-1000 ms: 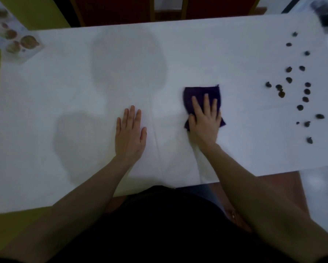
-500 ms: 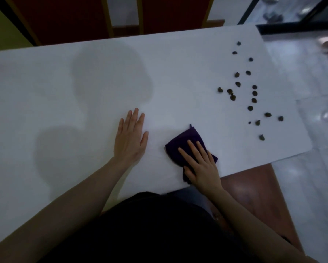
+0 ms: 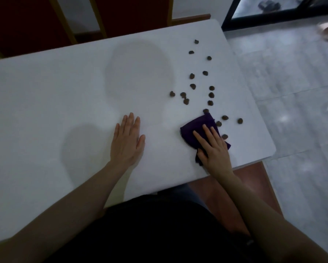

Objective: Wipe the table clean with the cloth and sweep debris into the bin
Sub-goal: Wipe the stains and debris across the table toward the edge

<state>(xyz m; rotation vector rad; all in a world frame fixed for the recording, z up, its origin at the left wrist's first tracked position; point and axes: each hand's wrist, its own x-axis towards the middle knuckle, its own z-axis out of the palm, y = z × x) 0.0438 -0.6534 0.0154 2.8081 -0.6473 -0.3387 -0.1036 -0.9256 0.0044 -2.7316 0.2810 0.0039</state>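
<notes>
A dark purple cloth (image 3: 197, 128) lies folded on the white table (image 3: 64, 103) near its front right corner. My right hand (image 3: 212, 149) presses flat on the cloth with straight fingers. The cloth's far and right edges touch the nearest of several small dark brown debris pieces (image 3: 192, 86) scattered over the table's right side. My left hand (image 3: 128, 141) rests flat on the table to the left, palm down, holding nothing. No bin is in view.
The table's right edge (image 3: 254, 103) drops to a pale tiled floor (image 3: 292, 92). Red chair backs (image 3: 132, 14) stand behind the far edge. A reddish-brown seat (image 3: 254, 179) shows below the front right corner.
My right hand has slid the cloth to the right, up against the nearest debris. My left hand has stayed flat in place. The view has swung rightward.
</notes>
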